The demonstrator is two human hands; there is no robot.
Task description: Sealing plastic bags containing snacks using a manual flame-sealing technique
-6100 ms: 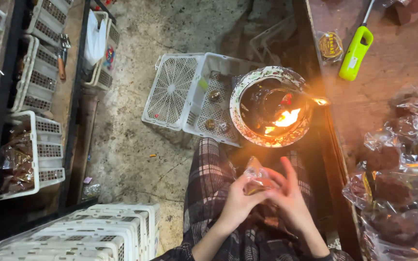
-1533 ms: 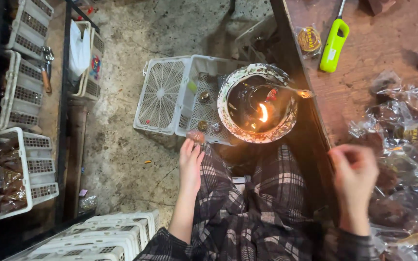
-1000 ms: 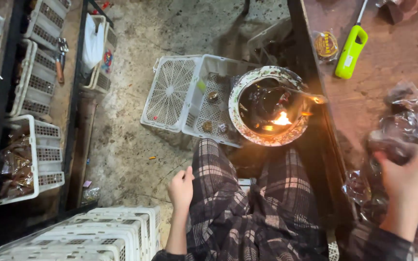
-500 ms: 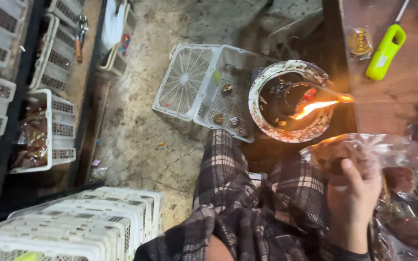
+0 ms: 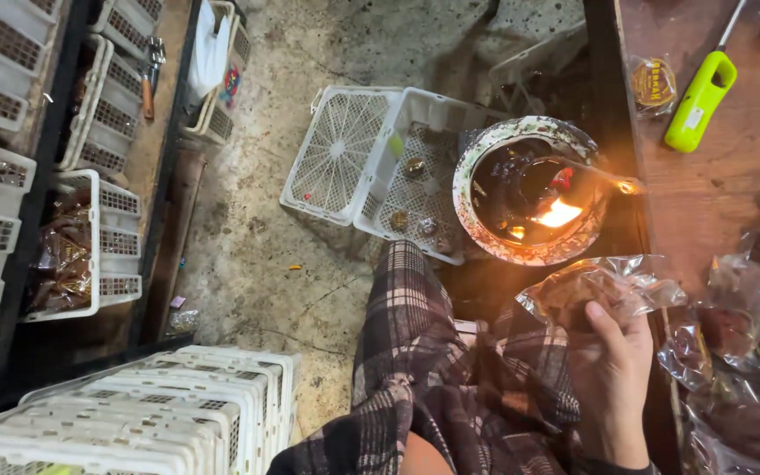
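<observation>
Rough concrete floor point(image 5: 248, 237) fills the middle, with white plastic crates point(image 5: 195, 413) stacked at the bottom left and more crates on dark shelving point(image 5: 10, 176) at the left, one holding brown packets. A wooden table point(image 5: 741, 167) is seen at the right.

One hand is seen, the right hand point(image 5: 613, 369), raised over the plaid-trousered lap point(image 5: 450, 369). A bag point(image 5: 600, 286) is pinched by it, thumb on the near side, the other fingers hidden behind. The bag is of clear, crinkled plastic, glossy with highlights, its open end flared toward the table edge. A dark brown, roundish lump is seen inside; no finer detail can be made out. The bag is held just below the bowl point(image 5: 529, 189) and near the table edge, not touching either as far as can be told.

The bowl is round, its rim pale and stained, its inside blackened. A small orange flame point(image 5: 558, 214) is seen burning in it, and a thin stick is laid across the rim. An open white crate point(image 5: 415, 176) is seen just left of the bowl, touching it, with a few small round items inside.

On the table a lime-green lighter point(image 5: 701, 101) is laid beside a small wrapped disc point(image 5: 653, 84). More filled clear bags point(image 5: 741, 334) are piled at the table's near end.

The left hand is out of view.
</observation>
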